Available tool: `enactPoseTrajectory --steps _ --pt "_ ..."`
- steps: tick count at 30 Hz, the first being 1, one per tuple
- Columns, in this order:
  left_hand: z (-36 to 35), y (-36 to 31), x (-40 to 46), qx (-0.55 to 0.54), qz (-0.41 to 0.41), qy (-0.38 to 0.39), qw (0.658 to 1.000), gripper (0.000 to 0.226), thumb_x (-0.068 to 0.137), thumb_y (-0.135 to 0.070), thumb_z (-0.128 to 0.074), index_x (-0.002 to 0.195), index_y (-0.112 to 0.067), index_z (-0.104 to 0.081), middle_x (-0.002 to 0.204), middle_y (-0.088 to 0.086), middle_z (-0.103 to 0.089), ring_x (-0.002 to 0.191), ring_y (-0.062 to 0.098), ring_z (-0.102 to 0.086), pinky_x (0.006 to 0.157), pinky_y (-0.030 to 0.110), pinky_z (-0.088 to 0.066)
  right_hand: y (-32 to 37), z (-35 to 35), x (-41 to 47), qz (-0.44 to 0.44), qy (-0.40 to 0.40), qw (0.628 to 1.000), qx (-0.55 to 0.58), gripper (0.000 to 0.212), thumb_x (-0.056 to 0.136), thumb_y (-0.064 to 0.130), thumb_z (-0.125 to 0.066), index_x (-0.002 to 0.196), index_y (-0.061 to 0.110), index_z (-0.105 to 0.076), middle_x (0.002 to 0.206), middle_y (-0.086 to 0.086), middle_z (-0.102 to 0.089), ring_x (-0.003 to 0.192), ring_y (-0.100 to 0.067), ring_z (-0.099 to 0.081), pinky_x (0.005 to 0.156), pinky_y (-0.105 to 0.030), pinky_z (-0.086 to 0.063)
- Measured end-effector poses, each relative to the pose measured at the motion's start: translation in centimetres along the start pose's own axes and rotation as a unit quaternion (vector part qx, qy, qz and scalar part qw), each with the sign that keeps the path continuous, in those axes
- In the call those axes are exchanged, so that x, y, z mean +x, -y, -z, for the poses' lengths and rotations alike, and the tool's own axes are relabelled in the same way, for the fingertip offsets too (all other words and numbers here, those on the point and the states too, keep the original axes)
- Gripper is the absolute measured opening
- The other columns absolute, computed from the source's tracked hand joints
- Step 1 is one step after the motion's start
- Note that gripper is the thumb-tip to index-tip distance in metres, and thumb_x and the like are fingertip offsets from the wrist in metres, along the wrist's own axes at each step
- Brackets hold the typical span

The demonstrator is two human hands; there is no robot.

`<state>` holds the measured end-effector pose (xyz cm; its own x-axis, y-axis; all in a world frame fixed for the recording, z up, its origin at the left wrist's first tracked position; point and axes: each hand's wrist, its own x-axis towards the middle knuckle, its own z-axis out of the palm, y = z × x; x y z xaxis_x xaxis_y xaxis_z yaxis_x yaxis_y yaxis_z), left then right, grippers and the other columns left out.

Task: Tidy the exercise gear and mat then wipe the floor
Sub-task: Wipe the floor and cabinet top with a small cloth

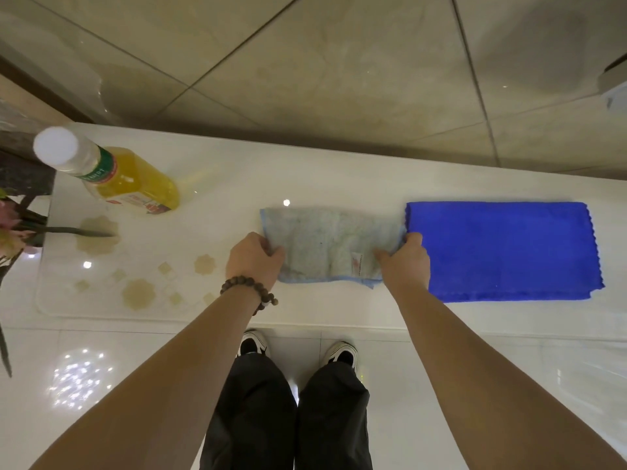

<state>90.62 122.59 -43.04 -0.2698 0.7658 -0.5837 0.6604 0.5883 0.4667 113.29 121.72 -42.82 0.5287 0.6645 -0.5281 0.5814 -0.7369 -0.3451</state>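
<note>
Both hands grip a grey cloth [327, 245] lying flat on the white table [339, 171]: the left hand [252, 261] pinches its left edge, the right hand [403, 261] its right edge. A folded blue cloth [502, 251] lies just beside it on the right. A bottle [112, 173] of yellow liquid stands at the far left.

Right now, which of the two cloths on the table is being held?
The pale grey cloth, the worn one nearer the bottle: left hand and right hand each grip an end. The bright blue cloth lies folded and untouched.
</note>
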Motion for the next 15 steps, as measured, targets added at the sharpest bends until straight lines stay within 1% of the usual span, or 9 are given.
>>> enactPoseTrajectory --steps 2,4,6,8,9,11,13,15 --pt "0.4 0.1 0.0 -0.016 -0.009 -0.039 0.999 0.015 0.089 -0.023 -0.057 0.089 -0.01 -0.05 0.073 -0.003 -0.05 0.072 0.023 -0.051 0.061 0.029 -0.036 0.1 0.0 0.0 0.058 -0.018 0.998 0.031 0.031 0.089 0.013 -0.059 0.117 0.01 -0.047 0.104 -0.008 -0.059 0.089 -0.026 -0.058 0.057 -0.027 -0.038" --pt "1.1 0.5 0.1 -0.029 -0.019 -0.078 0.996 0.015 0.091 -0.021 -0.056 0.09 -0.008 -0.049 0.073 -0.001 -0.051 0.071 0.024 -0.05 0.062 0.03 -0.036 0.3 0.2 -0.1 0.105 -0.048 0.992 0.041 0.027 0.092 0.013 -0.054 0.119 0.012 -0.05 0.104 -0.004 -0.058 0.086 -0.021 -0.056 0.062 -0.027 -0.04" --pt "1.6 1.0 0.3 -0.027 -0.023 -0.094 0.995 0.016 0.093 -0.021 -0.056 0.096 -0.007 -0.051 0.081 0.003 -0.056 0.073 0.025 -0.051 0.063 0.03 -0.036 0.1 0.1 -0.2 0.102 -0.063 0.993 0.022 0.03 0.094 0.017 -0.052 0.124 0.014 -0.05 0.109 -0.005 -0.058 0.091 -0.022 -0.055 0.066 -0.031 -0.042" --pt "1.8 1.3 0.3 -0.02 -0.014 -0.1 0.995 0.022 0.094 -0.023 -0.056 0.106 -0.005 -0.054 0.089 0.005 -0.061 0.076 0.021 -0.051 0.065 0.029 -0.037 -0.5 -0.1 -0.2 0.065 -0.062 0.996 -0.019 0.034 0.094 0.025 -0.055 0.126 0.012 -0.05 0.116 -0.009 -0.054 0.1 -0.026 -0.053 0.07 -0.033 -0.042" --pt "1.8 1.5 0.4 -0.019 -0.01 -0.1 0.995 0.025 0.094 -0.024 -0.057 0.109 -0.005 -0.055 0.091 0.005 -0.062 0.077 0.02 -0.051 0.066 0.029 -0.038 -0.7 -0.2 -0.1 0.049 -0.055 0.997 -0.025 0.035 0.093 0.03 -0.056 0.123 0.011 -0.051 0.116 -0.009 -0.054 0.099 -0.026 -0.053 0.069 -0.033 -0.042" --pt "1.8 1.6 0.7 -0.013 -0.015 -0.094 0.995 0.024 0.093 -0.024 -0.059 0.109 -0.006 -0.058 0.091 0.003 -0.062 0.079 0.019 -0.051 0.068 0.029 -0.039 -1.0 -0.4 0.0 0.046 -0.037 0.998 -0.009 0.03 0.092 0.034 -0.058 0.109 0.01 -0.054 0.105 -0.007 -0.059 0.086 -0.021 -0.054 0.058 -0.029 -0.04" --pt "1.9 1.7 1.1 -0.008 -0.021 -0.097 0.995 0.02 0.091 -0.024 -0.061 0.103 -0.008 -0.06 0.089 0.002 -0.059 0.08 0.022 -0.054 0.069 0.031 -0.041 -1.2 -0.5 0.1 0.072 -0.037 0.997 -0.013 0.02 0.094 0.03 -0.056 0.097 0.011 -0.053 0.092 -0.006 -0.062 0.075 -0.019 -0.053 0.05 -0.024 -0.035" --pt "1.9 1.9 1.5 -0.011 -0.022 -0.113 0.993 0.018 0.09 -0.024 -0.063 0.099 -0.009 -0.059 0.089 0.004 -0.061 0.084 0.029 -0.058 0.073 0.036 -0.047 -1.5 -0.5 0.2 0.095 -0.059 0.994 -0.02 0.016 0.096 0.026 -0.052 0.091 0.011 -0.05 0.086 -0.008 -0.061 0.07 -0.02 -0.052 0.047 -0.024 -0.032"
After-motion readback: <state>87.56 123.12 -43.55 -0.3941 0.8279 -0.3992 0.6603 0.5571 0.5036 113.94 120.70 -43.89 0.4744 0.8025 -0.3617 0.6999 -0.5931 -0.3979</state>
